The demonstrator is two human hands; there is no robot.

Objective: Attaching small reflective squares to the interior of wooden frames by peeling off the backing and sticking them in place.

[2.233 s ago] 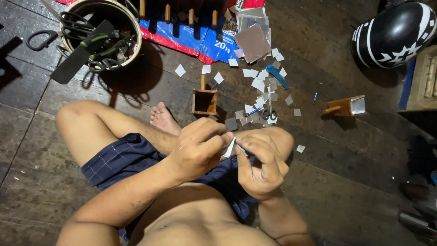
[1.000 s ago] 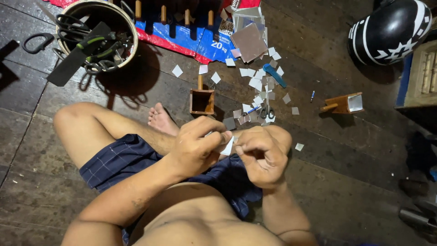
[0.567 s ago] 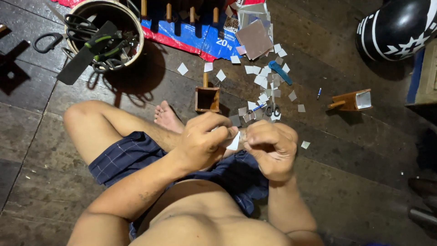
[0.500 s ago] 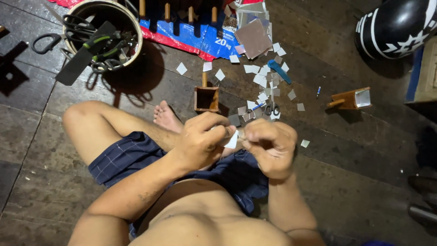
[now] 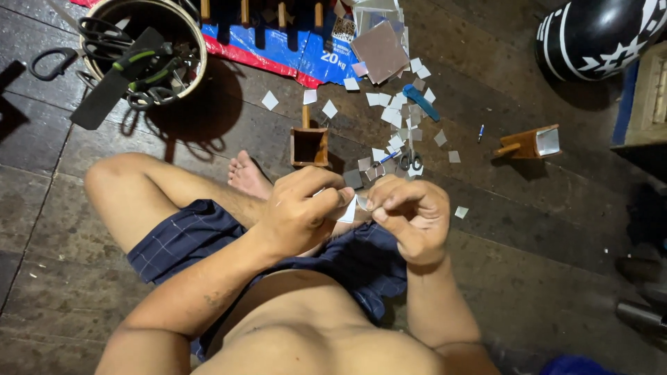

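White square piece sits pinched between both hands above the person's lap, over the dark plank floor. Left hand curls its fingers onto one edge; right hand nips the other. Beyond them stand a small wooden box, then scissors among scattered squares.

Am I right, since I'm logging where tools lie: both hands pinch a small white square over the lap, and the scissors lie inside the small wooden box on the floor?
Not quite. In the head view the left hand and right hand do pinch the small white square, but the scissors lie on the floor among the cut squares, right of the small wooden box.
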